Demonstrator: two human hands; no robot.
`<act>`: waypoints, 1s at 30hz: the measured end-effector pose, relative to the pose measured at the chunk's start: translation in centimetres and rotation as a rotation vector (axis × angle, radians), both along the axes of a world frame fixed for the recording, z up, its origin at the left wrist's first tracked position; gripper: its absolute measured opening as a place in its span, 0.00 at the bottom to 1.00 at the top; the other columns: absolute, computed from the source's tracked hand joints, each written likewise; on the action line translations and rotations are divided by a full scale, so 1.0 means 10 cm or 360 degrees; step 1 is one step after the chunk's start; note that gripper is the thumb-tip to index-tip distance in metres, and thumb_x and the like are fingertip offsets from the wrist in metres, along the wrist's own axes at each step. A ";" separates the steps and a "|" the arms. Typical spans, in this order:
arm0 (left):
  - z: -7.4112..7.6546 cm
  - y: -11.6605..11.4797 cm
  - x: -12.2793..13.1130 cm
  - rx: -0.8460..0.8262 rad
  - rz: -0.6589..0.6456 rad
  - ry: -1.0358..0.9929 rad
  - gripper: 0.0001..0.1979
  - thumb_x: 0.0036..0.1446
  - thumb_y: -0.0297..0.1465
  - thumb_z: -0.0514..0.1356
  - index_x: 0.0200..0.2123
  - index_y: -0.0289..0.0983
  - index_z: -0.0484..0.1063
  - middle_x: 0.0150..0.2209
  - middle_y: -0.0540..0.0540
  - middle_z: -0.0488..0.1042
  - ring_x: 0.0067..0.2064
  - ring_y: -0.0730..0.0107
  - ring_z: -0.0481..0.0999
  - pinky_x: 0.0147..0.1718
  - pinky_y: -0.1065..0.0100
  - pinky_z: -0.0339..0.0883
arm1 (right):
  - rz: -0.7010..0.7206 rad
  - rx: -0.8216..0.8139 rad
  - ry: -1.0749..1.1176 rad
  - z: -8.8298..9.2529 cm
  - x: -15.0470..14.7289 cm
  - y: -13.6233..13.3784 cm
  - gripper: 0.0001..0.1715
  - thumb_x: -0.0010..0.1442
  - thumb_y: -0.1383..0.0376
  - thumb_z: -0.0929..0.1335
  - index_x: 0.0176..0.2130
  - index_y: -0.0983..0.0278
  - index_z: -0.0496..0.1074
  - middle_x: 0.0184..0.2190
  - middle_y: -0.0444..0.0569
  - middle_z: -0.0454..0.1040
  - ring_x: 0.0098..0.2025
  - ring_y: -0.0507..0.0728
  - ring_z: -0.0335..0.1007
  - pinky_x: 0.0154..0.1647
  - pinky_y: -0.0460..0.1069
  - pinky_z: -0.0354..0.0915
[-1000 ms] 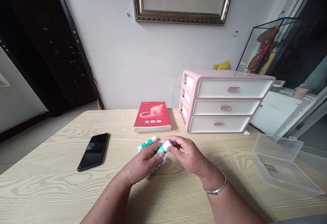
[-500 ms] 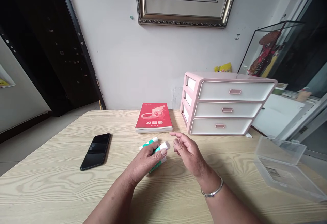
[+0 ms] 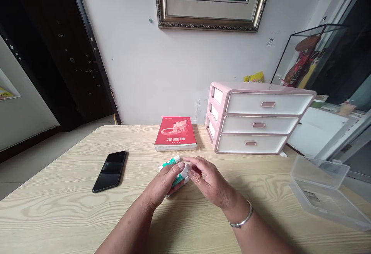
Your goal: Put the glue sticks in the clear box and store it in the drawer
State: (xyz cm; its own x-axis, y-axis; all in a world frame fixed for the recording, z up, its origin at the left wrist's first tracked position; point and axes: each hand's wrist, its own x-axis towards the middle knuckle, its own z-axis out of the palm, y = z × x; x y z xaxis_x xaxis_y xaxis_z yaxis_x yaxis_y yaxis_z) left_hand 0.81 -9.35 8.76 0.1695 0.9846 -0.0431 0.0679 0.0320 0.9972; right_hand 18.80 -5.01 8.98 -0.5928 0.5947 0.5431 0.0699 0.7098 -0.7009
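Over the wood-grain desk (image 3: 63, 215): glue sticks (image 3: 171, 163) are bunched between both hands.
Left hand (image 3: 160, 184): closed narrowly, the sticks clasped against the palm.
Right hand (image 3: 210, 180): grip narrow, fingers (image 3: 194, 165) curled onto a white cap (image 3: 185, 169).
Risk: if the clasp were loosened, a stick could be dropped and rolled across the desk.

R wrist (image 3: 234, 213) wears a thin silver bangle (image 3: 242, 220): plain band, shiny finish, sits fairly loose. L hand (image 3: 162, 182) & R hand (image 3: 210, 182) are bare, fingernails (image 3: 181, 165) short, look unpainted. L forearm (image 3: 124, 230) & R forearm (image 3: 261, 234) are bare too, right down to the frame edge, w/ no cuffs showing.
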 end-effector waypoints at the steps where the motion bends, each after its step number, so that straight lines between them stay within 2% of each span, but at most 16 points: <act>1: 0.01 0.00 0.01 -0.0026 -0.0019 0.0010 0.27 0.62 0.55 0.50 0.30 0.36 0.66 0.18 0.57 0.56 0.20 0.78 0.49 0.20 0.73 0.46 | 0.0010 0.0062 -0.0057 0.01 -0.01 -0.01 0.15 0.69 0.61 0.63 0.53 0.59 0.70 0.41 0.49 0.73 0.43 0.55 0.68 0.48 0.51 0.65; 4: 0.04 0.00 0.04 -0.0036 -0.0010 0.0046 0.29 0.60 0.57 0.50 0.33 0.35 0.68 0.22 0.55 0.59 0.21 0.78 0.53 0.21 0.74 0.51 | -0.0057 0.0178 -0.0143 0.02 -0.04 -0.02 0.12 0.69 0.64 0.62 0.49 0.61 0.71 0.42 0.50 0.74 0.44 0.57 0.69 0.49 0.53 0.64; 7: 0.04 0.00 0.06 0.0033 0.0080 0.0182 0.29 0.61 0.56 0.48 0.36 0.35 0.70 0.29 0.50 0.66 0.28 0.73 0.62 0.26 0.72 0.59 | -0.0142 0.0090 -0.0083 -0.01 -0.07 -0.03 0.11 0.69 0.64 0.62 0.47 0.60 0.71 0.42 0.50 0.76 0.44 0.57 0.70 0.47 0.52 0.64; 11: -0.01 0.01 0.05 0.0405 0.0230 0.0900 0.28 0.66 0.51 0.44 0.33 0.37 0.72 0.30 0.46 0.73 0.34 0.63 0.70 0.34 0.66 0.61 | -0.0257 -0.0209 -0.0014 -0.07 -0.13 -0.02 0.13 0.69 0.60 0.62 0.41 0.61 0.73 0.32 0.47 0.76 0.34 0.54 0.69 0.37 0.48 0.64; 15: -0.08 0.00 0.06 0.0697 0.0397 0.1626 0.19 0.65 0.41 0.47 0.46 0.37 0.72 0.37 0.42 0.77 0.38 0.56 0.75 0.35 0.63 0.61 | -0.0463 -0.0621 0.0091 -0.17 -0.19 0.03 0.17 0.65 0.53 0.66 0.36 0.64 0.75 0.26 0.45 0.73 0.27 0.53 0.66 0.29 0.47 0.61; 18: -0.12 -0.02 0.10 0.0911 0.0475 0.1918 0.20 0.61 0.35 0.50 0.53 0.35 0.68 0.38 0.41 0.76 0.37 0.57 0.75 0.35 0.63 0.63 | -0.0445 -0.1123 0.0194 -0.22 -0.22 0.07 0.22 0.62 0.48 0.66 0.31 0.64 0.71 0.19 0.40 0.64 0.18 0.49 0.56 0.17 0.46 0.53; 21: -0.14 -0.03 0.15 0.1064 0.0546 0.2033 0.18 0.59 0.33 0.51 0.51 0.34 0.68 0.37 0.41 0.74 0.37 0.57 0.75 0.36 0.63 0.64 | -0.0359 -0.1474 0.0314 -0.22 -0.22 0.08 0.25 0.58 0.45 0.68 0.28 0.64 0.67 0.19 0.38 0.63 0.16 0.47 0.53 0.13 0.44 0.49; 24: -0.14 -0.04 0.20 0.1130 0.0585 0.2061 0.13 0.59 0.32 0.52 0.44 0.34 0.70 0.35 0.41 0.74 0.37 0.57 0.74 0.37 0.62 0.65 | -0.0315 -0.1608 0.0377 -0.17 -0.20 0.08 0.27 0.54 0.44 0.71 0.27 0.65 0.67 0.18 0.38 0.63 0.17 0.46 0.55 0.13 0.43 0.50; 27: -0.12 -0.03 0.22 0.1107 0.0593 0.2007 0.11 0.59 0.34 0.52 0.40 0.36 0.70 0.34 0.40 0.74 0.37 0.57 0.74 0.38 0.62 0.65 | -0.0302 -0.1601 0.0386 -0.16 -0.20 0.08 0.29 0.52 0.42 0.71 0.26 0.65 0.66 0.18 0.39 0.64 0.17 0.47 0.56 0.14 0.43 0.53; 30: -0.07 -0.03 0.19 0.0884 0.0548 0.1775 0.12 0.60 0.35 0.49 0.39 0.38 0.70 0.34 0.42 0.74 0.36 0.59 0.73 0.35 0.64 0.63 | -0.0377 -0.1345 0.0286 -0.18 -0.19 0.08 0.30 0.56 0.40 0.67 0.27 0.64 0.66 0.18 0.40 0.65 0.16 0.48 0.58 0.15 0.45 0.54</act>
State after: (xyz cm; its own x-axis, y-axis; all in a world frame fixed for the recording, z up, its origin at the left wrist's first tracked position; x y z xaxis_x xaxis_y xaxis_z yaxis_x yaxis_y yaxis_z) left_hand 2.73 -9.60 8.08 0.0424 0.9017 0.4302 0.9382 -0.1840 0.2932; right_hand 16.93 -4.23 7.15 -0.3519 0.9342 -0.0588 -0.0121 -0.0674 -0.9977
